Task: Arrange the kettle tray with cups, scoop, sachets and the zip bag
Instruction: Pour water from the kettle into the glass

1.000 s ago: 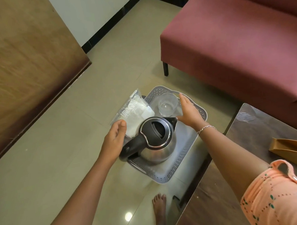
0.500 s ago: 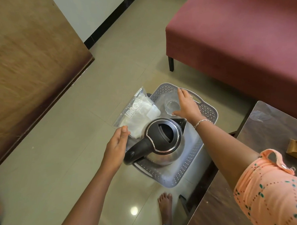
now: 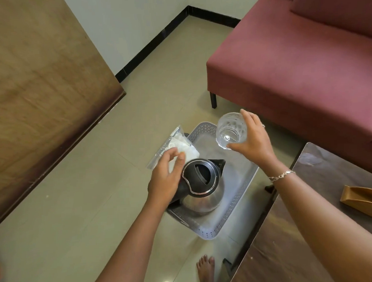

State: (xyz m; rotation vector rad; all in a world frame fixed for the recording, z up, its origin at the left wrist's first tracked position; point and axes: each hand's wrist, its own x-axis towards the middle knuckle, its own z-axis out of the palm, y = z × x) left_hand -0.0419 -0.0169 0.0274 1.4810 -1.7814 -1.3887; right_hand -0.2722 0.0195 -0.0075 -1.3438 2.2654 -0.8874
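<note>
A grey perforated tray (image 3: 210, 233) lies on the tiled floor. A steel kettle (image 3: 202, 182) with a black lid and handle stands at the tray's near end. A clear zip bag (image 3: 176, 141) with white contents leans on the tray's left rim. My right hand (image 3: 255, 142) grips a clear glass cup (image 3: 230, 129), tilted and lifted above the tray's far end. My left hand (image 3: 165, 178) hovers over the kettle's handle and the bag's near end, its fingers loosely spread and holding nothing that I can see. No scoop or sachets are in sight.
A maroon sofa (image 3: 294, 61) stands beyond the tray on the right. A dark wooden table (image 3: 312, 220) with a tan object (image 3: 364, 199) on it borders the tray's right side. A wooden panel (image 3: 40, 94) fills the left. A bare foot (image 3: 205, 270) is near the tray.
My right hand has closed round the glass cup and lifted it off the tray. My left hand has shifted from the bag toward the kettle's handle.
</note>
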